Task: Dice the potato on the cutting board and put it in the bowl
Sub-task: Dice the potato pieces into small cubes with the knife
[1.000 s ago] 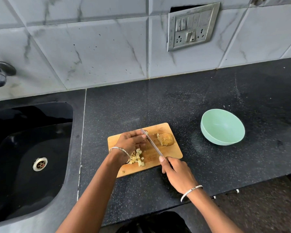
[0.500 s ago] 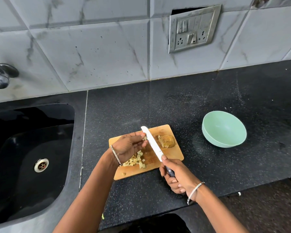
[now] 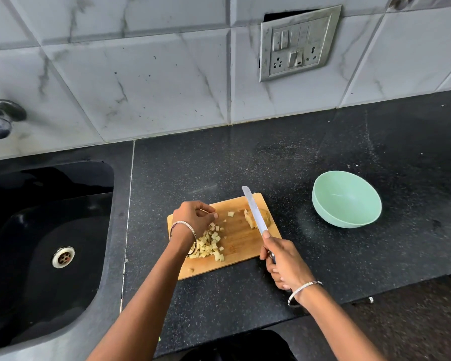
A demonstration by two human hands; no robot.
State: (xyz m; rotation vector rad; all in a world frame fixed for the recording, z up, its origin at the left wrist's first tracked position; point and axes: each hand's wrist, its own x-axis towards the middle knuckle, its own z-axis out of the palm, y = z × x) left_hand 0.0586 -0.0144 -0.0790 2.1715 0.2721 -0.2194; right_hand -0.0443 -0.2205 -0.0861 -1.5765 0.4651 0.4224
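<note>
Black counter [image 3: 323, 269], front edge: cutting board [image 3: 242, 243] carrying diced potato [image 3: 208, 243]; bare mint bowl [image 3: 331, 217] alongside.
Right hand [image 3: 284, 264] grips knife [image 3: 254, 212] over potato chunk [image 3: 249, 218]; left hand [image 3: 193, 216] curls above diced potato, grip unclear.

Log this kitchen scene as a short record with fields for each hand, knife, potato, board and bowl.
Left hand: fingers curled, beside the pale diced potato cubes; holding anything, cannot tell
Right hand: grips handle of the silver-bladed knife
Uncut brown-skinned potato chunk: on board, partly behind blade
Diced cubes: heaped on the rectangular wooden cutting board
Round mint-green bowl: empty, on speckled black counter, right of board
</note>
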